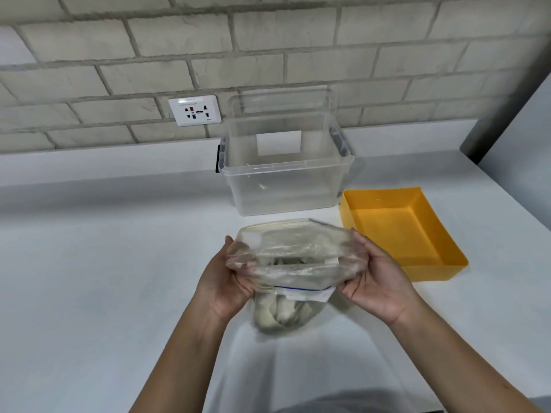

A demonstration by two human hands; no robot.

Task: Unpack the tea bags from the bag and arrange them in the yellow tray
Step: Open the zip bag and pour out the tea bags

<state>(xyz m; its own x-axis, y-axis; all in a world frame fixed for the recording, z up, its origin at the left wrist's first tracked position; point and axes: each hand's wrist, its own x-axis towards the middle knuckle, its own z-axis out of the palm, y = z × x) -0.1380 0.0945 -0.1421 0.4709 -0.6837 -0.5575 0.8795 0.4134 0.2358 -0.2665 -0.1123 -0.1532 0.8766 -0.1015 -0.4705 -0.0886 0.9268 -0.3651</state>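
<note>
Clear zip bag at centre, mouth pulled wide. Left hand at 9 o'clock of the mouth, fingers closed on its edge; right hand at 3 o'clock, likewise clamped on the opposite edge. Pale tea bags bunched in the bottom, at 6 o'clock. Yellow tray at 2 o'clock, near, on white counter. Clear plastic bin at 12 o'clock. Wall socket at 11 o'clock.

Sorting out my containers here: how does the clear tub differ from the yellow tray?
The clear tub is see-through and tall-walled; the yellow tray is opaque and shallow. The tub stands back near the brick wall; the tray lies nearer, to its right. Both rest open-topped on the white counter, with no tea bags in them.
</note>
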